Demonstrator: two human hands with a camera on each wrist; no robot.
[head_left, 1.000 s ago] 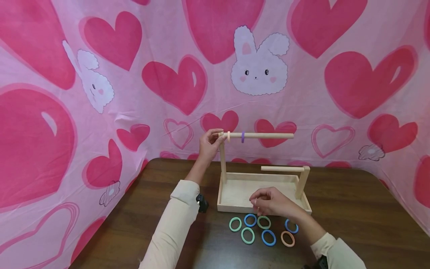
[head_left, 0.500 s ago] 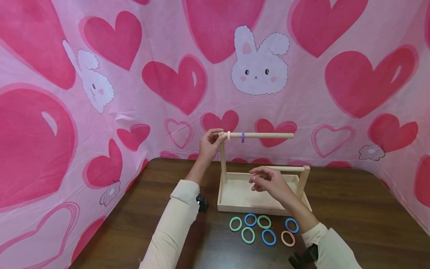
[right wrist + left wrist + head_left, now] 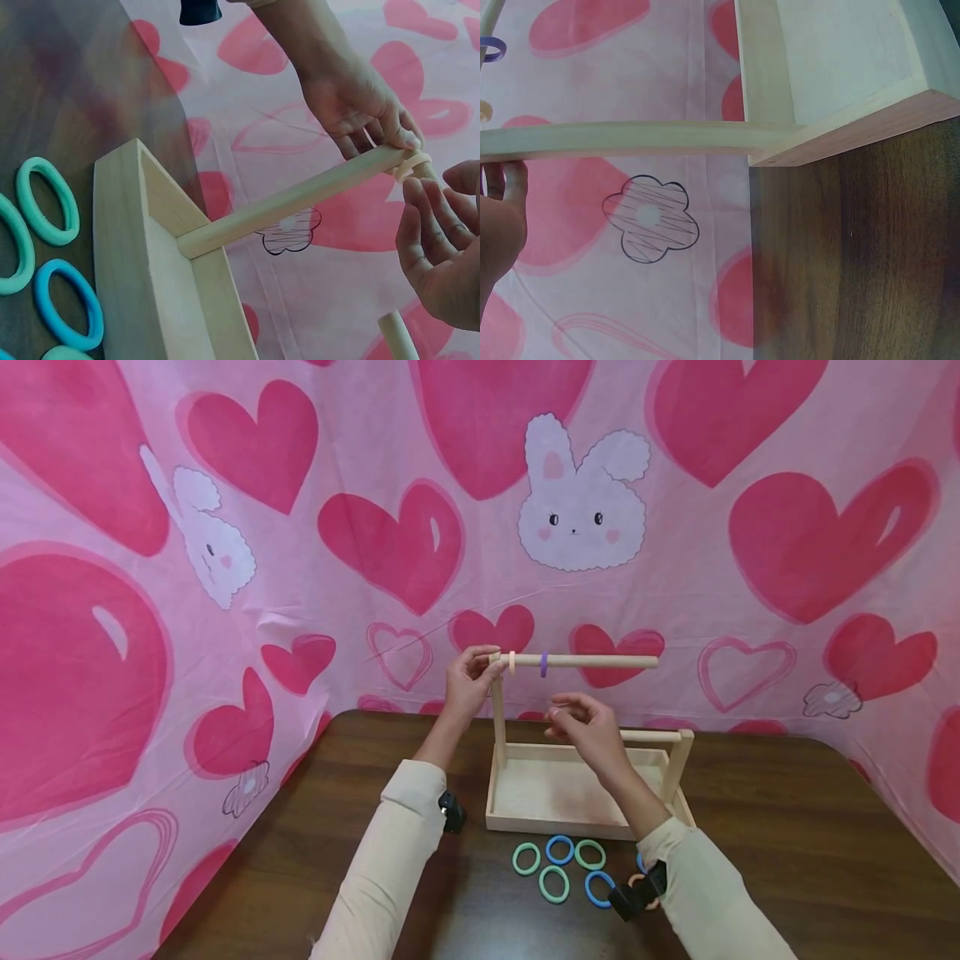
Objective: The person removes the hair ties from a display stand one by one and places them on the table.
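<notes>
My left hand (image 3: 467,683) grips the top of the tall post (image 3: 498,718) of a wooden stand, where the upper rod (image 3: 607,662) begins. On that rod hang a peach ring (image 3: 512,662), close to the left fingers, and a purple ring (image 3: 543,665) farther along. My right hand (image 3: 588,731) is raised over the tray (image 3: 525,822), below the rod. Its fingers are loosely bent, and nothing shows between them. In the right wrist view the right fingertips (image 3: 414,193) overlap the rod area just beside the peach ring (image 3: 412,166).
Several loose rings lie on the brown table in front of the tray, among them a green ring (image 3: 554,899) and a blue ring (image 3: 589,877). The right wrist camera (image 3: 637,893) covers part of an orange ring. A shorter rod (image 3: 652,737) juts left from the right post (image 3: 677,768).
My right hand has risen from the tray's front edge to just below the upper rod. The left hand keeps its grip, and both rings on the rod stay in place.
</notes>
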